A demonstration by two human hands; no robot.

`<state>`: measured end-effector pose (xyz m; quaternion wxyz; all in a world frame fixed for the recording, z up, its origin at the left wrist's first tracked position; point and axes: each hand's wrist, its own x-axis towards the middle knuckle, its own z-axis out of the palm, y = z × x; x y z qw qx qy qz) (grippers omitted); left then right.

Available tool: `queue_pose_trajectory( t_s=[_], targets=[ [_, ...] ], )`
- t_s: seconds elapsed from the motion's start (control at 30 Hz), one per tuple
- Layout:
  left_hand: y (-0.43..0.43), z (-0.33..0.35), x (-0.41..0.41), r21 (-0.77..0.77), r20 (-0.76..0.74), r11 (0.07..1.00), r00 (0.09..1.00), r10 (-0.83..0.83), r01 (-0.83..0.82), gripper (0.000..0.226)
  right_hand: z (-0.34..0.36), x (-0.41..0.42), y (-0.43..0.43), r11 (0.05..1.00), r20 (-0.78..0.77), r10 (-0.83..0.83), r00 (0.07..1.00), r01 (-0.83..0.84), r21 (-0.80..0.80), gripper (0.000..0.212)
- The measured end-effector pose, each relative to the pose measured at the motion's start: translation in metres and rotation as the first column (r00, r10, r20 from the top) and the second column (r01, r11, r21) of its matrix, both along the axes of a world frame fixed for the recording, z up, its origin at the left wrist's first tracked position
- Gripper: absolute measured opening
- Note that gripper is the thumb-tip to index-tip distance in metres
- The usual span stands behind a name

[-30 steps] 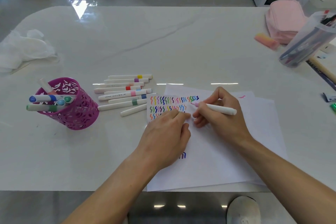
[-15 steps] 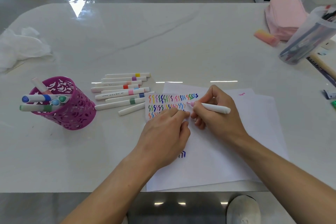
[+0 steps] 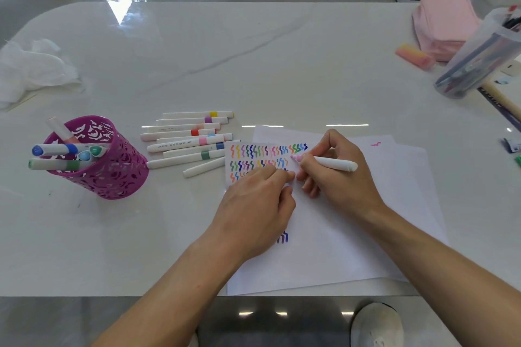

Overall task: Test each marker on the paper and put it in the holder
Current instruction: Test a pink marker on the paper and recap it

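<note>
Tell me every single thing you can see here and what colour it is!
table: one, white, under everything
holder: one, magenta, table's left
markers in holder: about five, white with coloured bands, leaning out
loose markers: about nine, white with coloured bands, beside the holder
test card: one, white with coloured squiggles, on the sheets
paper sheets: at least two, white, near edge
pouch: one, pink, far right
pen tub: one, clear, right edge
crumpled wrap: one, white, far left
left hand: rests on the card
right hand: grips a pink-tipped marker
</note>
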<state>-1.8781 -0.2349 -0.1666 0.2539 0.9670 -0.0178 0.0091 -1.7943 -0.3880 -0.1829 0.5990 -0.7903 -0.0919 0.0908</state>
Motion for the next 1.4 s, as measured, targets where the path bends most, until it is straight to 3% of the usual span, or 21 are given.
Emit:
queue_pose_trajectory(
  t_s=[0.5, 0.73, 0.93, 1.03, 1.17, 1.4],
  targets=[
    [0.000, -0.003, 0.000, 0.004, 0.016, 1.000, 1.000, 0.013, -0.013, 0.033, 0.007, -0.001, -0.001, 1.000, -0.039, 0.015, 0.999, -0.016, -0.021, 0.029],
    [0.001, -0.003, -0.003, -0.030, 0.005, 0.999, 1.000, 0.030, -0.030, 0.033, 0.010, -0.009, -0.004, 0.987, 0.066, -0.115, 0.991, 0.107, 0.123, 0.029],
    [0.008, -0.002, -0.004, -0.222, 0.041, 0.959, 0.981, 0.191, -0.177, 0.010, 0.024, -0.016, -0.004, 0.973, 0.081, -0.138, 0.987, 0.120, 0.199, 0.016],
    [0.009, 0.004, -0.005, -0.392, 0.020, 0.884, 0.958, 0.285, -0.255, 0.012, 0.030, -0.022, -0.007, 0.972, 0.042, -0.123, 0.991, 0.112, 0.204, 0.016],
    [0.007, 0.014, -0.013, -0.575, -0.042, 0.777, 0.958, 0.285, -0.257, 0.014, 0.039, -0.032, -0.009, 0.975, -0.009, -0.043, 0.999, 0.044, 0.218, 0.012],
    [0.006, 0.025, -0.025, -0.556, -0.059, 0.798, 0.969, 0.240, -0.231, 0.014, 0.051, -0.046, -0.008, 0.969, -0.048, 0.061, 0.997, -0.047, 0.243, 0.011]
  ],
)
